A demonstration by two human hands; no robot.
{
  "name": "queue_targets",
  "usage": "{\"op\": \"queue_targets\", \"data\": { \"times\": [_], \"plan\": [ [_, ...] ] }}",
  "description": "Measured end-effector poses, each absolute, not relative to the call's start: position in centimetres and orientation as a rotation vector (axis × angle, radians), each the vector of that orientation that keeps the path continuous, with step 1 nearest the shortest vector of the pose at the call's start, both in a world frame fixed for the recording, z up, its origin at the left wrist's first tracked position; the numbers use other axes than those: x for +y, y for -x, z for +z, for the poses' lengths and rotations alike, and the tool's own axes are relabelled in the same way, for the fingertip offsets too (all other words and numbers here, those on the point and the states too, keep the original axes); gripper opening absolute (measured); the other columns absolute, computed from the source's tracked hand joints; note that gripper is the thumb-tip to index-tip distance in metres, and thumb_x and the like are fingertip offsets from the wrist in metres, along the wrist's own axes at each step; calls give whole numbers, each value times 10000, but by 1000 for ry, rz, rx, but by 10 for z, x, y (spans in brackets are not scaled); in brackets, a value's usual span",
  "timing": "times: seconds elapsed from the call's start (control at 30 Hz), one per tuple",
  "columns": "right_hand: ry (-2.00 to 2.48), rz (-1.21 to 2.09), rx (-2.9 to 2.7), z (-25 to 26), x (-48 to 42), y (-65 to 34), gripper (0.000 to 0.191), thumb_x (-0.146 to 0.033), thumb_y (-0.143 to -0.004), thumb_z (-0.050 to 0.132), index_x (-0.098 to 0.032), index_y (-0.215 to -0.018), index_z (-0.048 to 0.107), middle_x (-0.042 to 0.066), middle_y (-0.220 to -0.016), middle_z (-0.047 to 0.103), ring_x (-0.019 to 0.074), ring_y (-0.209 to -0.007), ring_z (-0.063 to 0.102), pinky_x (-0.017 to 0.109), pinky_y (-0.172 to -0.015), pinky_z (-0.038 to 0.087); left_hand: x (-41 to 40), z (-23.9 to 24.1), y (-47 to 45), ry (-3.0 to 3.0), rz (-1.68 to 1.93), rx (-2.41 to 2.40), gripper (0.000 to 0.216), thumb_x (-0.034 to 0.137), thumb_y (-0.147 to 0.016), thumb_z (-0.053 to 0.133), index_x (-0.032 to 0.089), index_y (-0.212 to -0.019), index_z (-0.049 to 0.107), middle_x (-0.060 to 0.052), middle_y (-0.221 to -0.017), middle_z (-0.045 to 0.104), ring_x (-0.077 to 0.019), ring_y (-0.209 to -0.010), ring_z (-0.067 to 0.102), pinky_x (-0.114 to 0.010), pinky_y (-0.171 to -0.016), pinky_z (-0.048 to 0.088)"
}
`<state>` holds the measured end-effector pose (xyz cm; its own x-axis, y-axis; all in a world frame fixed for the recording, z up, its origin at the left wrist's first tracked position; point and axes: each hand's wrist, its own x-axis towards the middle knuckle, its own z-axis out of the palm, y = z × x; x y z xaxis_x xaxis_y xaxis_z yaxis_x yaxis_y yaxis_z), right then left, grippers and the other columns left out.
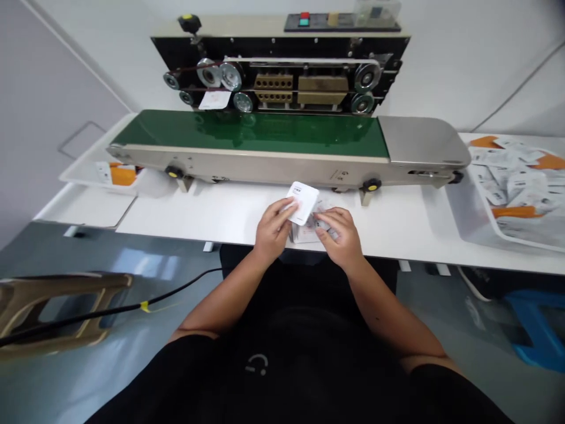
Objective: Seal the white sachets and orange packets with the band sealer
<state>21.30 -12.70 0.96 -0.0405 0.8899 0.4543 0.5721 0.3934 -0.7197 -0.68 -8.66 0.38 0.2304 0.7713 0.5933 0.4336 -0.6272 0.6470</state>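
Between the thumb and fingers of my left hand [274, 229] is a white printed sachet [304, 200], tilted up over the table's front edge. My right hand [339, 237] is just to its right, thumb and fingers pinched together at the edge of the sachets. Beneath both hands lies a small pile of similar sachets [304, 234], partly covered by my fingers. Behind them stands a band sealing machine [282, 70] with a green conveyor belt [282, 132]. Another white sachet [215, 100] sits in the machine's left end, by the rollers.
On the right, a white bin [481, 227] holds several sachets and orange pieces. A clear bin [83, 171] with an orange packet [122, 174] stands at left. Below are a brown stool [106, 306], a black cable [176, 288] and a blue stool [536, 324].
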Motion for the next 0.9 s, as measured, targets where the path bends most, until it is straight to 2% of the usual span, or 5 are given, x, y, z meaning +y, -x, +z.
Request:
{"op": "queue_targets", "data": {
  "times": [0.23,0.5,0.67,0.8,0.9],
  "plan": [
    [1197,978,-1284,27,-125,-199,378,-447,-966,669,-226,-1271,693,48,-962,771,188,-799,727,368,-772,627,-89,1,8,-2384,1089,744,483,363,-1093,524,330,-1574,505,-84,-1669,467,-279,-1535,480,-523,-1238,481],
    [1282,452,-1044,126,-37,-310,239,-245,-879,696,-206,-1107,757,-22,-653,647,101,-500,558,223,-444,462,-81,7,-7,-2484,699,1031,729,449,-969,727,249,-1614,451,-122,-1724,374,-379,-1625,292,-619,-1325,276],
    [1373,709,-1037,159,36,-337,41,-178,-873,706,-161,-840,687,-18,-585,597,69,-453,519,158,-384,421,-77,11,-12,-2440,551,1114,666,464,-982,703,237,-1577,504,-109,-1702,420,-373,-1619,305,-640,-1334,210],
    [1437,928,-951,164,69,-323,80,-100,-885,691,-152,-849,642,3,-636,630,80,-496,564,174,-438,494,-77,9,-10,-2391,628,1140,580,426,-961,739,262,-1497,589,-99,-1612,541,-360,-1583,373,-653,-1335,183],
    [1465,748,-1038,161,60,-314,57,-182,-915,694,-145,-957,684,55,-810,697,114,-619,640,220,-516,552,-77,7,-8,-2372,677,1161,540,385,-957,744,264,-1465,608,-109,-1568,578,-353,-1554,419,-658,-1332,186]
  ]
}}
